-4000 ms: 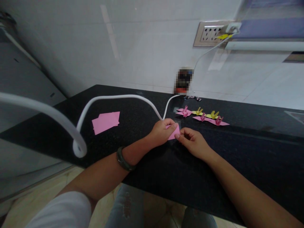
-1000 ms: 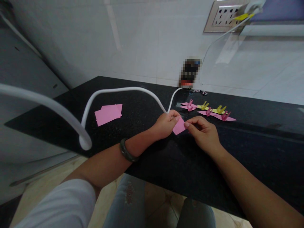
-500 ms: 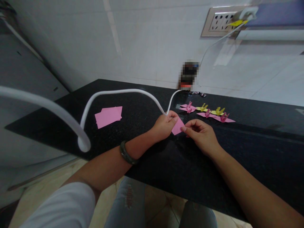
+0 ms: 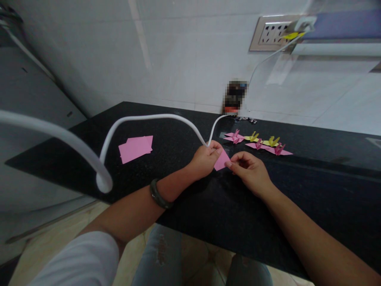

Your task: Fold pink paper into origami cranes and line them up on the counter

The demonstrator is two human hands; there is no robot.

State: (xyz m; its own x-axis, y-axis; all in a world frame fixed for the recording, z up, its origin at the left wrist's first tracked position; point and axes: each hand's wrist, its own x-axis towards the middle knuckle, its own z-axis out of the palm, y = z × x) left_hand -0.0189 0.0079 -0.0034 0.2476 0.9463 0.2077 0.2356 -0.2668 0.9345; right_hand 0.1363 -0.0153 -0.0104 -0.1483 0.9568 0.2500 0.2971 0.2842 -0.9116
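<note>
A small folded pink paper (image 4: 221,160) is held just above the black counter (image 4: 297,190). My left hand (image 4: 205,159) pinches its left side with curled fingers. My right hand (image 4: 250,171) pinches its right corner between thumb and forefinger. A dark bangle sits on my left wrist. Behind the hands, a row of several folded pink and yellow paper cranes (image 4: 258,143) lies on the counter.
A stack of flat pink paper sheets (image 4: 135,147) lies to the left. A thick white cable (image 4: 154,118) arcs over the counter and passes right behind my left hand. A wall socket panel (image 4: 269,35) with a plugged thin white wire is at the upper right.
Four seconds ago the paper lay lower under my left fingers; since then it has been lifted and turned slightly. My right fingers have moved in to its right corner.
</note>
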